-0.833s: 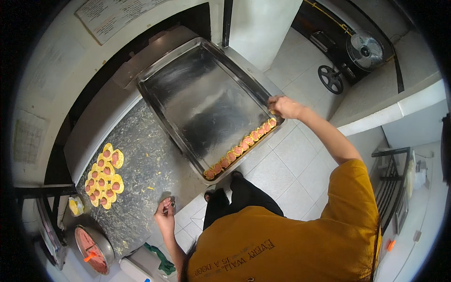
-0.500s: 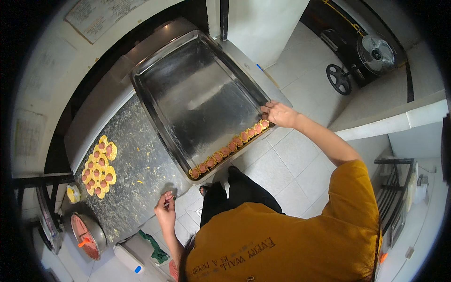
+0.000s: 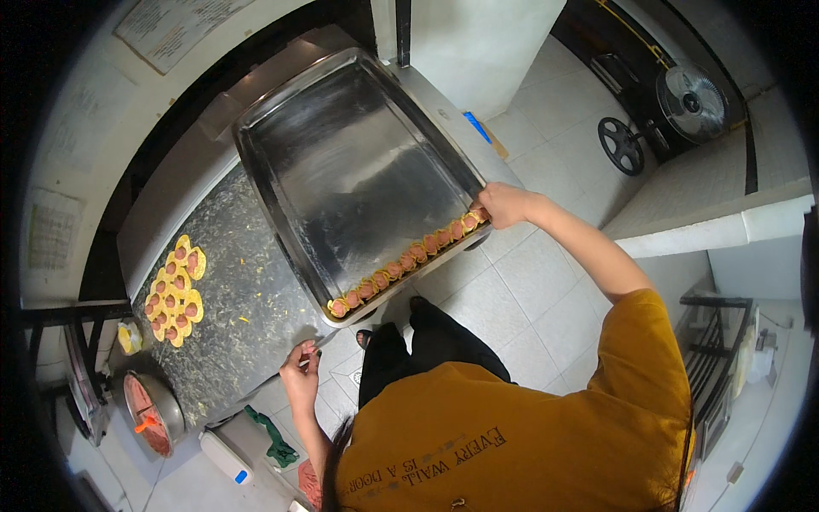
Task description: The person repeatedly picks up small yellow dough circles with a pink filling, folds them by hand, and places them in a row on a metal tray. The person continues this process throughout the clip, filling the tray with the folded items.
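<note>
A large metal tray [image 3: 281,209] lies across the counter, with a row of yellow-wrapped, pink-filled dumplings [image 3: 401,266] along its near edge. At the row's right end, my right hand [image 3: 505,205] is closed over the tray's corner rim, its fingertips partly hidden beside the last dumpling. My left hand [image 3: 300,367] hovers by the counter's front edge, apart from the tray. Its fingers are curled together around something thin that I cannot make out. On the counter's left lie several flat yellow wrappers [image 3: 194,305], overlapping, with lumps of pink filling [image 3: 170,300] on them.
A metal bowl [image 3: 175,416] of pink filling with an orange-handled utensil [image 3: 147,422] stands at the lower left. Crumbs dot the dark speckled counter [image 3: 247,282]. Green cloth [image 3: 280,445] hangs below it. A fan [image 3: 693,102] stands at the far right, beyond the tiled floor.
My right hand has closed down onto the tray's corner from its raised-finger pose. The tray's near left corner has shifted slightly left. My left hand stays about where it was, and the view has shifted a little.
</note>
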Available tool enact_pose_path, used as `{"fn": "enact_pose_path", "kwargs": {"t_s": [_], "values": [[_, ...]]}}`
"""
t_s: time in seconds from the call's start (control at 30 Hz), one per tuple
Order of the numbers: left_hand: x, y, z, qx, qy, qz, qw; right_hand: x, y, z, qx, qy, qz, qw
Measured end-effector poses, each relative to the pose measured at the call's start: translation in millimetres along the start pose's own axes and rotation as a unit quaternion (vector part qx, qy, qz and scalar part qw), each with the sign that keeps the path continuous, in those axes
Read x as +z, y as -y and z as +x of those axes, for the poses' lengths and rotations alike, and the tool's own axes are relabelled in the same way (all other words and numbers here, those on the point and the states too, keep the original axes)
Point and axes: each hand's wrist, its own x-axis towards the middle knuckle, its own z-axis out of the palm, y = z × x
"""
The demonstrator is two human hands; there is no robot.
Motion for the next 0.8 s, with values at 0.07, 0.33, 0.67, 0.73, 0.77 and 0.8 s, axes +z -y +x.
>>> {"fn": "enact_pose_path", "kwargs": {"t_s": [0.07,0.33,0.67,0.73,0.77,0.8], "values": [[1.9,1.6,-1.7,0.005,0.000,0.004,1.000,-12.4,5.7,-0.6,-0.002,0.036,-0.037,0.999],[-2.1,9.8,-14.5,-0.016,-0.002,0.029,0.999,-13.1,5.8,7.1,-0.037,0.104,-0.216,0.970],[-6.5,2.0,-8.3,-0.010,0.008,0.026,1.000,1.5,-12.4,5.7,-0.096,-0.016,-0.128,0.987],[-9.6,-9.5,1.5,0.007,0.012,0.045,0.999,3.7,-14.5,6.6,-0.103,0.007,-0.127,0.986],[-10.4,-11.3,5.3,0.012,0.009,0.041,0.999,0.0,-11.6,9.4,-0.084,0.053,-0.137,0.986],[-10.1,-10.9,10.8,0.017,0.006,0.035,0.999,-5.4,-6.7,9.6,-0.061,0.100,-0.148,0.982]]}}
